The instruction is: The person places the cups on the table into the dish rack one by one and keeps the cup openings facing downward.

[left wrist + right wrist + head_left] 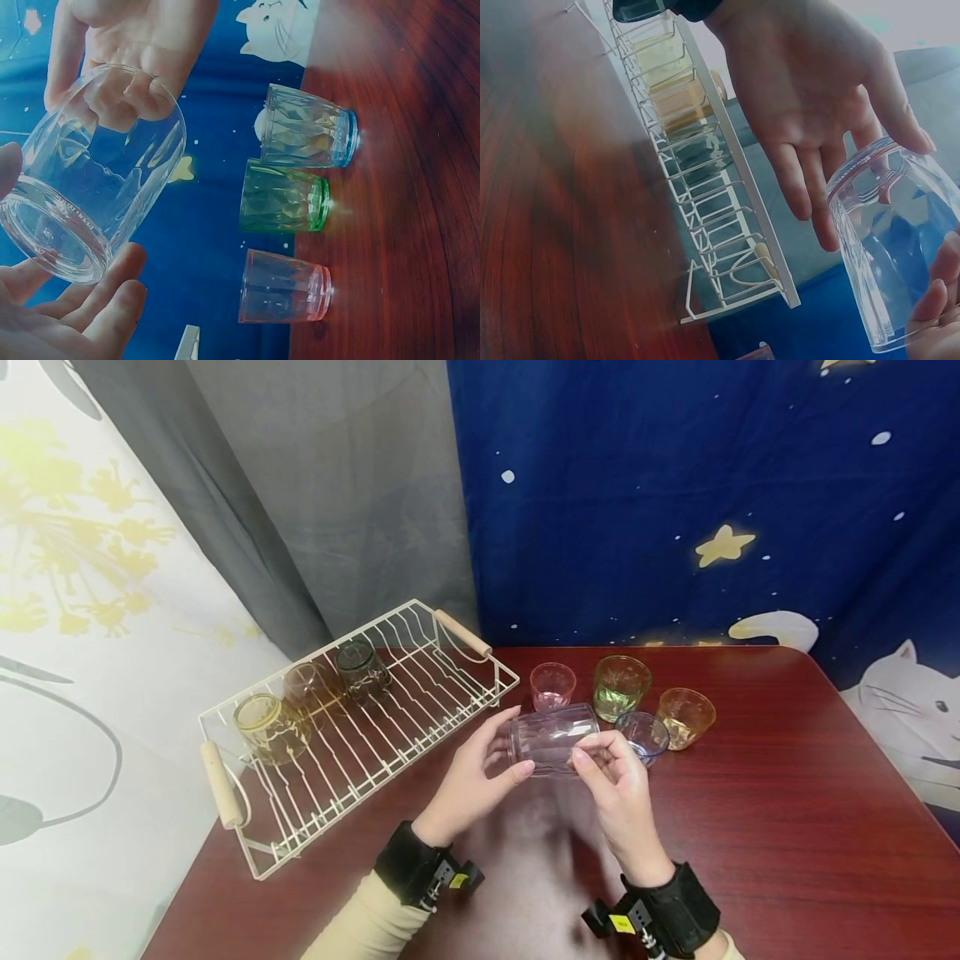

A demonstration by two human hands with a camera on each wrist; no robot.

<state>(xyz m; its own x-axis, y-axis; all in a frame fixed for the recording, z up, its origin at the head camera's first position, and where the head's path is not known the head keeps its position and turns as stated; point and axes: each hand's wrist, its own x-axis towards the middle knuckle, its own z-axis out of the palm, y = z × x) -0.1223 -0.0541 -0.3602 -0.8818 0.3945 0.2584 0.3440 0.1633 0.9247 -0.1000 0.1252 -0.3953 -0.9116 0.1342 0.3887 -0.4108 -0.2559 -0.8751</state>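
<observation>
A clear, faintly purple drinking glass (pixel 551 737) lies sideways in the air above the table, between both hands. At its thick base, my left hand (pixel 476 768) grips it with the thumb in front and the fingers behind. My right hand (pixel 622 789) pinches the rim end, its fingers curled. In the left wrist view the glass (pixel 105 165) shows its round base toward the left hand. Behind the hands stand a pink glass (pixel 552 681), a green glass (pixel 621 687), a blue glass (pixel 651 739) and an amber glass (pixel 693 714), all upright.
A white wire dish rack (pixel 390 768) with wooden handles stands at the left. Upside down in it are a yellow glass (pixel 270 731), an amber-brown glass (pixel 307 685) and a dark grey-green glass (pixel 362 670). Curtains (pixel 600 510) hang behind the red-brown table (pixel 810 793).
</observation>
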